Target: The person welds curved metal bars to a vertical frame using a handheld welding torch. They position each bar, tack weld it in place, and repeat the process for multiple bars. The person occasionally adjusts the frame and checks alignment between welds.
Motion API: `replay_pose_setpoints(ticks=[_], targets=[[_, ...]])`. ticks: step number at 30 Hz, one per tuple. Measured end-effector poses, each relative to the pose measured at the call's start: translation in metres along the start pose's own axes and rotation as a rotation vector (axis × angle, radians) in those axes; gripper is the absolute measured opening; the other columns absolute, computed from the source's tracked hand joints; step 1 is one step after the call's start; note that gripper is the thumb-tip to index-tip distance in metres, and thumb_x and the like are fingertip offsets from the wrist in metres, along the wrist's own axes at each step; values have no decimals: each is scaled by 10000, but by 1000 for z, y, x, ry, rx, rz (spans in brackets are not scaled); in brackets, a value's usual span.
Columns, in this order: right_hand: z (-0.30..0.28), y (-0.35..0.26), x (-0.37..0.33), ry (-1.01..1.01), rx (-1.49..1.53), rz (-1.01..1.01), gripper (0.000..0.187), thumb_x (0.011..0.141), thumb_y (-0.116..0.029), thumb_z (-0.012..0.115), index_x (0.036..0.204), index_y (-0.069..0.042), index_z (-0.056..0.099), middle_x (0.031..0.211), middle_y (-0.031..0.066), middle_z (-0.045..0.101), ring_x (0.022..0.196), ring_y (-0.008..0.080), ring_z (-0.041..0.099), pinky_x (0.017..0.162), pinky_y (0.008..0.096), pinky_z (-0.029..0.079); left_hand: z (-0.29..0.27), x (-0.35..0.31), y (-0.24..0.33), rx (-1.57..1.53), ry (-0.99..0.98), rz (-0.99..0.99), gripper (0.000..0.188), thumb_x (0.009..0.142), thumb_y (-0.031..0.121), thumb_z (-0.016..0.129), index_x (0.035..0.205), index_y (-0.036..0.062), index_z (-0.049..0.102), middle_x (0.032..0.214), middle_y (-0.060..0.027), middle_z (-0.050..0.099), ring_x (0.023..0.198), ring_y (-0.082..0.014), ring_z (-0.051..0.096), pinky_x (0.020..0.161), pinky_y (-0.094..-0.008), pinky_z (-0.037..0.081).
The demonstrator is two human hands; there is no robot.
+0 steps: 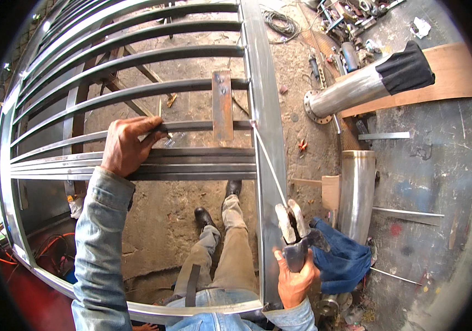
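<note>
The left hand [128,146] lies flat with its fingers curled over a crossbar of the steel gate frame [266,110], pressing down on the stacked flat bars at the near end of the frame. The right hand [297,281] is closed around the grip of an electrode holder [294,231], which sits just right of the frame's long side rail. The holder's jaws clamp a thin welding rod [269,163]; the rod slants up and left from the holder, and its tip touches the side rail where a crossbar meets it. A rusty flat plate [223,105] stands across two crossbars, just left of the rod tip. A blue cloth [341,259] lies on the floor to the right of the holder, beside a short steel pipe [356,193]. Farther right of the frame, a longer pipe with a flange [352,91] rests on a wooden board [446,77], its far end covered by a black cloth. The person's legs and black shoes [219,207] show on the dirt floor below the frame.
</note>
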State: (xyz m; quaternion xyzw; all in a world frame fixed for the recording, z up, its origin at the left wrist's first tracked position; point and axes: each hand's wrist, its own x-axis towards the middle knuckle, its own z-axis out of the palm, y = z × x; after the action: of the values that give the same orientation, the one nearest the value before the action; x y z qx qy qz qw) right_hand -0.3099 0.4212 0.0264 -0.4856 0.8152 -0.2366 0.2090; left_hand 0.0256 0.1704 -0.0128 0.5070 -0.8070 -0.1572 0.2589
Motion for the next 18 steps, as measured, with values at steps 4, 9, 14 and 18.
replay_pose_setpoints(ticks=[4,9,14,18], targets=[[2,-4,-5,85,154,-29,414,819,-250,868,1002,40,634,787,174,700,709,359,703,654,427,534,-1,0,2,-3,10,-28,199,846,143,761,989,6,744,875,-175,751,786,-344,736,720,-379,588],[2,2,-2,30,-18,-25,385,817,-276,874,925,-22,605,764,163,674,700,365,697,630,447,522,-2,-1,3,32,-11,-67,246,814,184,774,986,9,751,884,-163,755,783,-331,737,696,-387,582],[2,2,-1,8,20,-39,402,822,-301,870,938,-18,609,758,176,680,695,378,708,615,432,527,-1,-2,0,-2,-5,-83,256,810,181,774,994,6,749,876,-171,748,774,-340,732,679,-389,573],[0,-5,0,15,-23,-44,402,826,-299,866,948,-14,611,755,174,680,693,374,709,610,427,526,-1,-3,0,-14,11,-92,257,807,171,769,1005,8,754,883,-175,751,763,-337,734,680,-391,576]])
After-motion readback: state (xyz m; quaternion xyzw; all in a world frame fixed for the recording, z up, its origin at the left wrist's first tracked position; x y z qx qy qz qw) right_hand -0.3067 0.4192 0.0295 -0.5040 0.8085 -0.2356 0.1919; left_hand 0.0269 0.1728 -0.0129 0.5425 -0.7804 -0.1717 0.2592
